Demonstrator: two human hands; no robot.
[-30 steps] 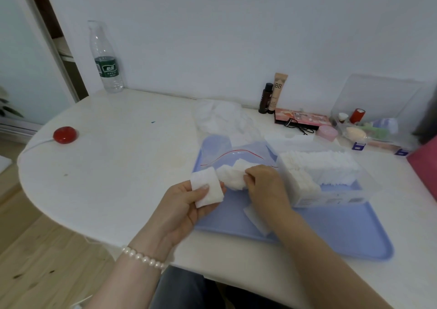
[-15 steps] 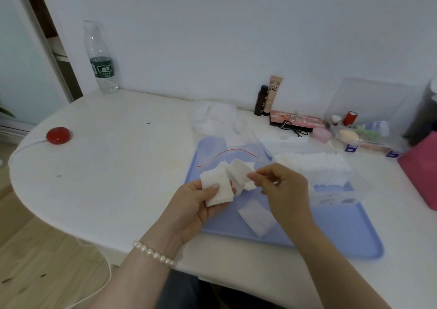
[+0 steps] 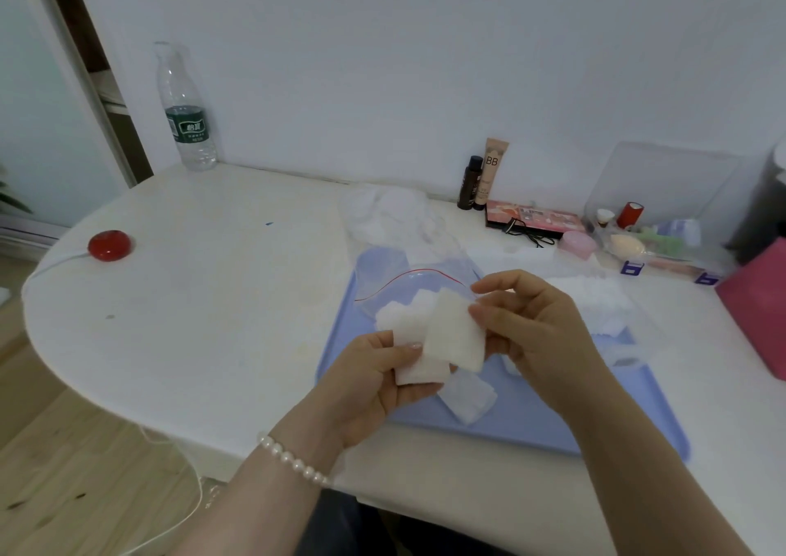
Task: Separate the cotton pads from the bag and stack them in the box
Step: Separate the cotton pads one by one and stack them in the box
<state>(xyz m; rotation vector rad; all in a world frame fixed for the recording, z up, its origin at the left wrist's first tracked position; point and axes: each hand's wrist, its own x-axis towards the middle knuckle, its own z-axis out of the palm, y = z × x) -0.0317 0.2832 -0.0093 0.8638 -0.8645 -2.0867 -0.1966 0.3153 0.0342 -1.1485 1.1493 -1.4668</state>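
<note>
right hand (image 3: pixel 536 334) lifted cotton pad (image 3: pixel 455 334) over left hand's (image 3: pixel 374 381) stack.

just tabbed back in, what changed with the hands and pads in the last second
The right hand has lifted off the pile by the bag, pinching one cotton pad and raising it beside the left hand. The left hand still holds its pad stack. The loose pad stays on the tray.

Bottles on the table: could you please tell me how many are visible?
2: a clear water bottle at the far left by the wall, and a small dark bottle beside the BB tube. Others may be hidden.
</note>
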